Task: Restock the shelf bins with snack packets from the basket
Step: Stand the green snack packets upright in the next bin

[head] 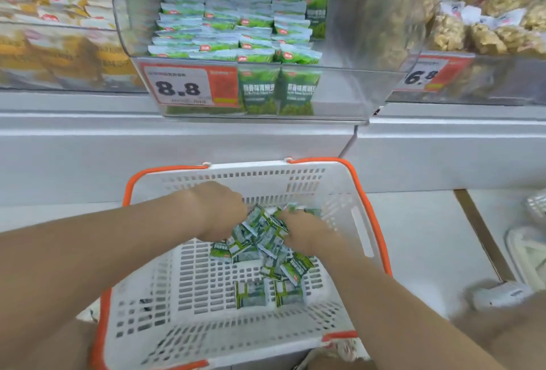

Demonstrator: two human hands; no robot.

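A white plastic basket (206, 322) with an orange rim sits low in front of me. Several small green snack packets (260, 239) lie heaped near its far side, with two more packets (269, 293) flat on the basket floor. My left hand (218, 210) and my right hand (301, 230) press into the heap from either side, fingers closed around packets. Above stands a clear shelf bin (354, 86) stacked with rows of the same green packets (236, 21), and an 8.8 price tag (183, 87) is on its front.
A bin of orange-and-white packets (59, 29) is to the left of the clear bin, and a bin of bagged pale snacks (487, 9) with its own price tag to the right. A white ledge (177, 139) runs under the bins. White objects (526, 251) lie at the right on the floor.
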